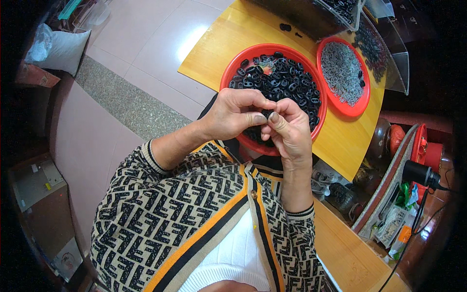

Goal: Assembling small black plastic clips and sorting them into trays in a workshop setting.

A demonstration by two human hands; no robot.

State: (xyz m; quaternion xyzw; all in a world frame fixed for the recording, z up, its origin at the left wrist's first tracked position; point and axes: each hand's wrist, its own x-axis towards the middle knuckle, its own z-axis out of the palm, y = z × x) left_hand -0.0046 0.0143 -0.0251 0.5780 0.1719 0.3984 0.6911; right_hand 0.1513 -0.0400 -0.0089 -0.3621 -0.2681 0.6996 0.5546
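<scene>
My left hand (232, 113) and my right hand (293, 134) meet above the near part of a round red basin (325, 104). Between their pinched thumbs and fingers is a small black cord lock (267, 113), mostly covered by the fingertips. Filling the basin below are many black two-holed plastic cord locks (287, 82), a few pale bits among them. To the right, a smaller red basin (353, 110) holds a heap of tiny silvery metal pieces (342, 73), seemingly springs. Several black pieces lie at that heap's right edge.
Both basins are at a yellow wooden table (214, 53). A clear bin (396, 73) with dark small parts stands at far right. Two loose black pieces (285, 27) lie near the back edge. Jars and a black cylindrical device (419, 173) with a cable are on the right.
</scene>
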